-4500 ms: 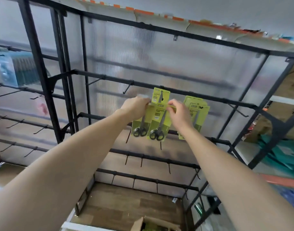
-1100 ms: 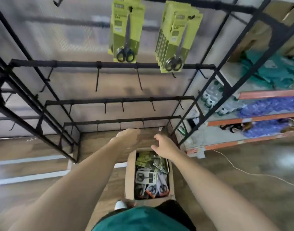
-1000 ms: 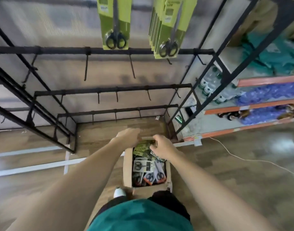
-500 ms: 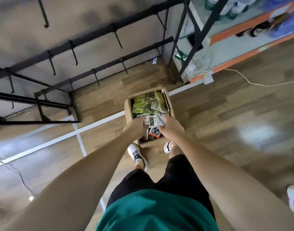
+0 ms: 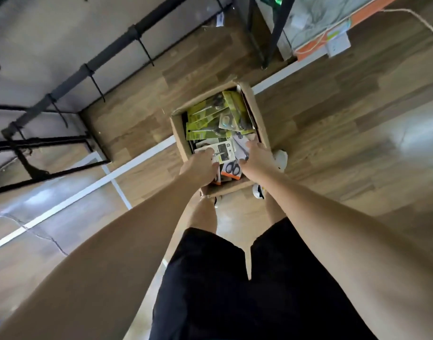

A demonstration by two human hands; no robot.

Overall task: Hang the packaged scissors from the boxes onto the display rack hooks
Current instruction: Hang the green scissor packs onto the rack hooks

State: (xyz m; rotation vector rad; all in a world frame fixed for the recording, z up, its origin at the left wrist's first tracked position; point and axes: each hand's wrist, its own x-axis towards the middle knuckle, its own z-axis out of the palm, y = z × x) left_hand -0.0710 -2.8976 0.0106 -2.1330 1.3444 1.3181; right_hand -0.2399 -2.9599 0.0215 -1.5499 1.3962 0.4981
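An open cardboard box (image 5: 178, 133) stands on the wooden floor at my feet. Yellow-green scissors packs (image 5: 207, 119) fill its far half. A white scissors pack (image 5: 221, 149) and an orange-edged one (image 5: 231, 171) lie in the near half. My left hand (image 5: 200, 166) is inside the box with curled fingers and its thumb on the white pack; whether it grips the pack is hidden. My right hand (image 5: 257, 158) reaches in beside it, fingers spread over white packs at the box's right wall. The display rack's lowest bar with bare hooks (image 5: 112, 52) runs across the upper left.
A black rack leg (image 5: 256, 33) stands just beyond the box. A white power strip (image 5: 338, 44) and cable lie on the floor at the upper right. My white shoe (image 5: 281, 158) sits against the box's right side. A white floor line (image 5: 142, 155) passes under the box.
I have bent lower over the box, which now looks larger. Both hands have gone deeper into its near half, onto the white packs. The hanging green packs are out of view.
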